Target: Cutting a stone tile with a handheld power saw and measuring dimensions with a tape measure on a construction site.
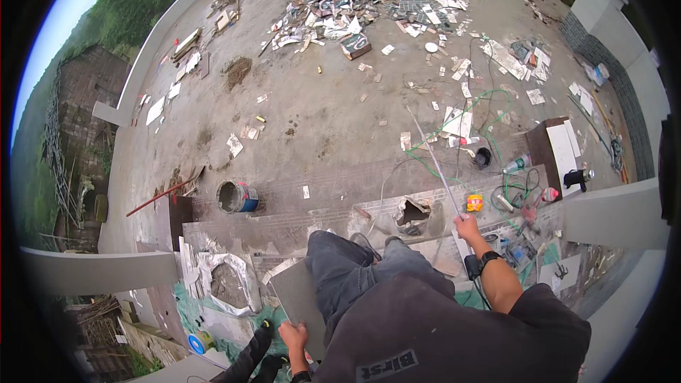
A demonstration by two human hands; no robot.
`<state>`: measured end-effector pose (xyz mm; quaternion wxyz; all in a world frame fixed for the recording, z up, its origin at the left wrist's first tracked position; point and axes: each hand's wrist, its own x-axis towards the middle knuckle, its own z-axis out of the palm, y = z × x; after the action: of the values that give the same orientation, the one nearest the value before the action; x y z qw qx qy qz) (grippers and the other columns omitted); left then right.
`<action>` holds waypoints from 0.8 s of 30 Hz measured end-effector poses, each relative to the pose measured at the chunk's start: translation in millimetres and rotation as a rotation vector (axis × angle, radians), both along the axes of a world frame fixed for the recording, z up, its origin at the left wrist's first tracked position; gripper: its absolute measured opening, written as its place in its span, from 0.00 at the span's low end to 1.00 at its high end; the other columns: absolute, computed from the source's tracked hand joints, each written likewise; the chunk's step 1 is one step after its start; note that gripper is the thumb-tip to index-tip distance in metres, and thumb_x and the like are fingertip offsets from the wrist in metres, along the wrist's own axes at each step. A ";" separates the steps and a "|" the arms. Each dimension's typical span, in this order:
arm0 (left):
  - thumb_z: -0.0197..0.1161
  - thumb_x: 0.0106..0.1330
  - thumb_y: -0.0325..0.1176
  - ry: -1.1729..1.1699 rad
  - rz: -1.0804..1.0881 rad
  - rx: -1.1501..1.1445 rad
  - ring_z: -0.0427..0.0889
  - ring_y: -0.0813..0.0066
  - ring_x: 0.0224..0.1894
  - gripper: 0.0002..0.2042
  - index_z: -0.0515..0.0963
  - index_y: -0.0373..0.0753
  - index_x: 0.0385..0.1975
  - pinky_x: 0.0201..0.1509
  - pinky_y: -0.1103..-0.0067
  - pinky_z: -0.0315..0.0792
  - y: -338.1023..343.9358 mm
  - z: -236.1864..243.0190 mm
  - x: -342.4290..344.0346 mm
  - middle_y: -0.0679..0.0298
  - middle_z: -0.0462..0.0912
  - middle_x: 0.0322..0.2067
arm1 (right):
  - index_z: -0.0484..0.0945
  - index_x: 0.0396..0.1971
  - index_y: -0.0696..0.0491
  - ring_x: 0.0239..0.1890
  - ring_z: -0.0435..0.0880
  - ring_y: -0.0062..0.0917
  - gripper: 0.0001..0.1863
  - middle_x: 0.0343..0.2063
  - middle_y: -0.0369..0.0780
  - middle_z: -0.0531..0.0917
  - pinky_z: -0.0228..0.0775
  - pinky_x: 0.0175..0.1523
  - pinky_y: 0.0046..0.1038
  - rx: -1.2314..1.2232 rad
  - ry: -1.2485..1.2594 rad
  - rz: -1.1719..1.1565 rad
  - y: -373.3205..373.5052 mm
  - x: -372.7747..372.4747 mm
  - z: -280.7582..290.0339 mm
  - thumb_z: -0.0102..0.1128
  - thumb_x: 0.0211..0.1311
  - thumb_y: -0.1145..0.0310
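Note:
My right hand (pixel 466 228) is closed round a long, thin pale strip (pixel 438 167) that reaches forward over the step, its far end out above the concrete. A black band sits on that wrist. Down at the left, my left hand (pixel 292 338) grips the edge of a large grey slab, apparently a tile (pixel 294 296), standing tilted beside my left leg. Its lower part is hidden by my leg and shirt. Ahead of my right hand lies a yellow-orange object (pixel 474 203), probably a tape measure, on the step.
A bucket (pixel 245 197) and a red-handled shovel (pixel 164 191) stand at left. An open bag (pixel 227 284) lies nearer. A torn bag (pixel 413 214) is ahead. Green hose (pixel 434 170), cables and a bottle (pixel 516 164) lie right. Rubble (pixel 333 10) covers the far floor. Someone's dark shoe (pixel 266 326) is near my left hand.

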<state>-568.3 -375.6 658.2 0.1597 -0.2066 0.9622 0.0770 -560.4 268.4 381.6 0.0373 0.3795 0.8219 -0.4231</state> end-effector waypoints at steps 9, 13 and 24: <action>0.77 0.49 0.36 0.008 -0.091 0.050 0.83 0.35 0.36 0.18 0.77 0.26 0.20 0.44 0.53 0.74 -11.2 -121.7 -263.0 0.39 0.81 0.25 | 0.83 0.34 0.62 0.26 0.85 0.50 0.18 0.27 0.54 0.85 0.79 0.38 0.43 -0.007 -0.098 -0.386 -42.9 -82.5 -108.6 0.62 0.63 0.59; 0.77 0.50 0.36 -0.045 -0.276 0.114 0.82 0.37 0.36 0.17 0.77 0.28 0.19 0.44 0.55 0.74 -31.2 -216.2 -387.3 0.41 0.81 0.25 | 0.83 0.34 0.62 0.26 0.85 0.49 0.17 0.26 0.54 0.85 0.78 0.37 0.43 0.170 -0.201 -0.436 -118.8 -107.8 -174.3 0.62 0.64 0.60; 0.69 0.66 0.44 -0.160 -0.819 0.025 0.84 0.48 0.33 0.18 0.83 0.31 0.34 0.34 0.56 0.75 60.1 -323.2 -656.8 0.43 0.85 0.34 | 0.86 0.32 0.56 0.25 0.85 0.36 0.14 0.23 0.45 0.85 0.76 0.33 0.39 -0.016 -0.103 -0.594 -170.9 -225.1 -220.8 0.61 0.63 0.60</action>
<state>-1225.1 -315.4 335.0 0.2539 0.1899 0.9484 0.0025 -785.6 97.4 160.8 -0.0435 0.6238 0.6687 -0.4023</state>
